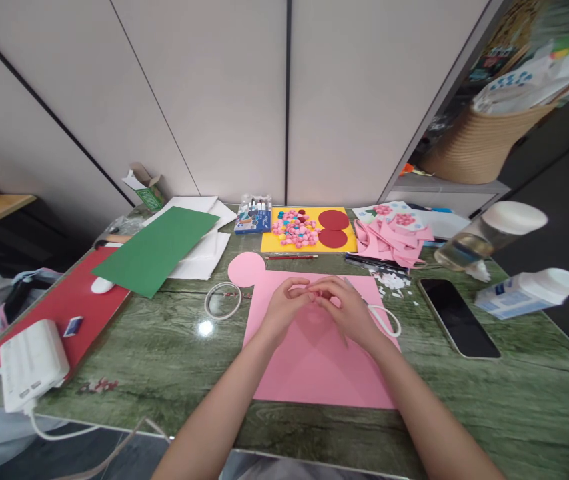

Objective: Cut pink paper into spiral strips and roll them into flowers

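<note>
Your left hand (284,308) and right hand (345,308) meet fingertip to fingertip, fingers curled in close; whether they pinch anything is too small to tell. They hover over the pink sheet (314,373), flat on the green table (164,360) before you, with a phone (457,317) off to its right.

A matt pink paper sheet (314,363) lies on the glossy, green wood-grain desk (164,353); the phone (459,317) is glossy black.
</note>
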`<action>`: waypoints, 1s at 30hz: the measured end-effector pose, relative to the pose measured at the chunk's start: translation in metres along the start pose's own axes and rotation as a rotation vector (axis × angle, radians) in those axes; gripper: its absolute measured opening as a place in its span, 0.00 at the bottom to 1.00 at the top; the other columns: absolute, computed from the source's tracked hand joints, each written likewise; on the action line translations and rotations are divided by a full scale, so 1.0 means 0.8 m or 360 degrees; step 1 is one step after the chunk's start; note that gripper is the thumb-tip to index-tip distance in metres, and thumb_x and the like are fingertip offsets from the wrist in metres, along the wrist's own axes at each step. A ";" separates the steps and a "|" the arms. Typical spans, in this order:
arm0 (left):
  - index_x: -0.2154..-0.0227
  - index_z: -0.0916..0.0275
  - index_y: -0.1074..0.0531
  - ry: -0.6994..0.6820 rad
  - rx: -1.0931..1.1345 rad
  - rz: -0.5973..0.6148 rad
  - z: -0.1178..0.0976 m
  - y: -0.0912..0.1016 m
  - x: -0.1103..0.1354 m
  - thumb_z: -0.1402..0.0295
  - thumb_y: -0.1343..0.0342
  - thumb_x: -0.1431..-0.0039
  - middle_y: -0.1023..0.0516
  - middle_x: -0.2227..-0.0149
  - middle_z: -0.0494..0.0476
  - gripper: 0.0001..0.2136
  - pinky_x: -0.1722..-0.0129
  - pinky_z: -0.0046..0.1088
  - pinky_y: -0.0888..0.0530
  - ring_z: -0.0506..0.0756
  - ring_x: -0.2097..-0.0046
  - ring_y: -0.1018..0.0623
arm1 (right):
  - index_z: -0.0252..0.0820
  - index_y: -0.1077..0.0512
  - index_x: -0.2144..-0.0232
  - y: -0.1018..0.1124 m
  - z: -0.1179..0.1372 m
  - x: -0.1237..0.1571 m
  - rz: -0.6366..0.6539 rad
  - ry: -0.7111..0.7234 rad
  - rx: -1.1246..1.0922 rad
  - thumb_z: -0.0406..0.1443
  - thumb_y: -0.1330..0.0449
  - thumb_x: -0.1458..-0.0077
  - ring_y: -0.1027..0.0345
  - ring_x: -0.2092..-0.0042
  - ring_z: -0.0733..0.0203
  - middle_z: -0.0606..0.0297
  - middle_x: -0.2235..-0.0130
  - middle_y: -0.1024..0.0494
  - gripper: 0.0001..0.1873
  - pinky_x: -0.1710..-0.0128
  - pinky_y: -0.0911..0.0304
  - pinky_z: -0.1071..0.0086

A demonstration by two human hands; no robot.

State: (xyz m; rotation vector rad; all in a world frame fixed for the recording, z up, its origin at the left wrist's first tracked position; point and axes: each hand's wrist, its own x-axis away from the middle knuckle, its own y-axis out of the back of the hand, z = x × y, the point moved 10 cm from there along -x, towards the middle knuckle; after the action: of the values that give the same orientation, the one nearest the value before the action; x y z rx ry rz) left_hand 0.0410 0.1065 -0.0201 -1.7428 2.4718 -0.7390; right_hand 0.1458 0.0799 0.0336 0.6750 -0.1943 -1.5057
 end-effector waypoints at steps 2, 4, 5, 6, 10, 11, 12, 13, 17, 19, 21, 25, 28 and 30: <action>0.65 0.63 0.31 -0.0010 -0.0009 0.0001 0.000 -0.001 0.000 0.71 0.36 0.58 0.22 0.73 0.52 0.15 0.59 0.29 0.32 0.51 0.68 0.23 | 0.45 0.27 0.62 0.000 -0.001 0.000 0.0006 -0.0004 0.0000 0.31 0.45 0.43 0.32 0.58 0.59 0.61 0.60 0.26 0.08 0.59 0.36 0.65; 0.65 0.63 0.31 -0.0016 -0.0010 0.0003 0.001 -0.001 0.000 0.71 0.36 0.58 0.22 0.73 0.52 0.15 0.59 0.30 0.32 0.52 0.67 0.23 | 0.44 0.27 0.63 -0.001 -0.002 0.000 0.0013 -0.0007 -0.0001 0.31 0.45 0.43 0.32 0.59 0.59 0.61 0.61 0.27 0.08 0.59 0.36 0.65; 0.64 0.63 0.31 -0.0019 -0.0010 0.0003 0.002 -0.001 -0.001 0.70 0.36 0.57 0.21 0.72 0.52 0.16 0.59 0.30 0.32 0.52 0.66 0.23 | 0.44 0.27 0.63 -0.001 -0.003 0.000 0.0017 -0.0008 -0.0003 0.31 0.45 0.43 0.32 0.59 0.59 0.61 0.61 0.27 0.08 0.60 0.36 0.66; 0.64 0.63 0.31 -0.0021 -0.0009 0.0003 0.003 0.000 -0.002 0.70 0.35 0.57 0.21 0.72 0.52 0.16 0.59 0.30 0.32 0.52 0.66 0.23 | 0.44 0.27 0.63 -0.001 -0.003 0.000 0.0022 -0.0011 -0.0005 0.31 0.44 0.43 0.32 0.59 0.59 0.61 0.61 0.27 0.08 0.60 0.36 0.66; 0.63 0.63 0.31 -0.0016 -0.0010 0.0003 0.008 0.003 -0.006 0.69 0.36 0.56 0.21 0.72 0.53 0.16 0.61 0.29 0.31 0.51 0.67 0.23 | 0.45 0.27 0.62 -0.002 -0.005 -0.001 0.0048 -0.0020 -0.0026 0.30 0.44 0.43 0.32 0.57 0.58 0.61 0.60 0.26 0.09 0.58 0.37 0.65; 0.63 0.63 0.31 -0.0012 -0.0011 0.0004 0.010 0.004 -0.007 0.69 0.36 0.56 0.21 0.71 0.53 0.16 0.61 0.29 0.31 0.51 0.68 0.23 | 0.45 0.27 0.62 -0.002 -0.006 -0.002 0.0057 -0.0021 -0.0034 0.30 0.45 0.43 0.32 0.57 0.58 0.61 0.60 0.26 0.09 0.58 0.37 0.65; 0.63 0.63 0.31 -0.0006 -0.0011 0.0004 0.012 0.005 -0.008 0.70 0.36 0.56 0.21 0.71 0.54 0.16 0.62 0.28 0.31 0.51 0.68 0.23 | 0.45 0.27 0.62 -0.003 -0.007 -0.002 0.0066 -0.0022 -0.0044 0.30 0.45 0.43 0.32 0.57 0.59 0.61 0.60 0.26 0.09 0.58 0.37 0.65; 0.63 0.63 0.32 0.0001 -0.0012 0.0005 0.013 0.005 -0.009 0.70 0.36 0.56 0.21 0.71 0.54 0.16 0.62 0.28 0.32 0.51 0.68 0.23 | 0.45 0.27 0.62 -0.003 -0.008 -0.002 0.0072 -0.0023 -0.0054 0.29 0.45 0.43 0.32 0.57 0.59 0.61 0.61 0.26 0.09 0.57 0.37 0.65; 0.63 0.63 0.31 0.0008 -0.0004 0.0009 0.016 0.003 -0.009 0.70 0.36 0.56 0.21 0.71 0.53 0.16 0.63 0.27 0.32 0.51 0.69 0.24 | 0.44 0.28 0.62 -0.005 -0.010 -0.002 0.0086 -0.0020 -0.0092 0.29 0.45 0.43 0.32 0.58 0.60 0.62 0.61 0.27 0.09 0.58 0.37 0.66; 0.63 0.62 0.31 -0.0002 0.0008 0.0015 0.015 0.001 -0.007 0.70 0.36 0.56 0.21 0.70 0.53 0.16 0.61 0.27 0.32 0.51 0.67 0.23 | 0.44 0.28 0.62 -0.006 -0.009 -0.001 0.0088 -0.0012 -0.0102 0.29 0.45 0.43 0.32 0.59 0.60 0.62 0.61 0.27 0.09 0.59 0.37 0.67; 0.63 0.62 0.31 -0.0007 0.0015 0.0016 0.014 -0.001 -0.006 0.69 0.35 0.56 0.21 0.68 0.54 0.16 0.60 0.27 0.32 0.51 0.65 0.23 | 0.44 0.29 0.63 -0.005 -0.006 -0.001 0.0084 0.0002 -0.0108 0.29 0.45 0.43 0.33 0.58 0.60 0.62 0.60 0.27 0.09 0.59 0.37 0.67; 0.63 0.63 0.31 -0.0005 0.0011 0.0016 0.015 0.000 -0.005 0.67 0.34 0.57 0.20 0.68 0.55 0.17 0.60 0.27 0.33 0.51 0.66 0.23 | 0.44 0.29 0.63 -0.005 -0.001 0.001 0.0098 0.0028 -0.0112 0.27 0.46 0.44 0.33 0.57 0.61 0.62 0.60 0.27 0.10 0.57 0.38 0.66; 0.62 0.63 0.31 0.0001 0.0003 0.0032 0.015 0.002 -0.005 0.67 0.34 0.58 0.20 0.68 0.56 0.19 0.60 0.28 0.33 0.52 0.66 0.23 | 0.44 0.29 0.63 -0.006 0.000 0.001 0.0116 0.0030 -0.0106 0.27 0.46 0.44 0.33 0.57 0.60 0.62 0.60 0.27 0.10 0.57 0.37 0.66; 0.62 0.63 0.31 0.0011 -0.0007 0.0043 0.014 0.002 -0.006 0.67 0.33 0.58 0.20 0.69 0.56 0.20 0.59 0.29 0.32 0.52 0.66 0.22 | 0.44 0.29 0.63 -0.006 -0.001 0.002 0.0127 0.0030 -0.0100 0.27 0.46 0.44 0.33 0.57 0.60 0.62 0.60 0.27 0.10 0.58 0.37 0.66</action>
State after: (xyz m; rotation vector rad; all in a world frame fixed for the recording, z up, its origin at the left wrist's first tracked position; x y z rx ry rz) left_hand 0.0443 0.1070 -0.0323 -1.7071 2.4982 -0.7397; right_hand 0.1419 0.0789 0.0302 0.6239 -0.1568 -1.4230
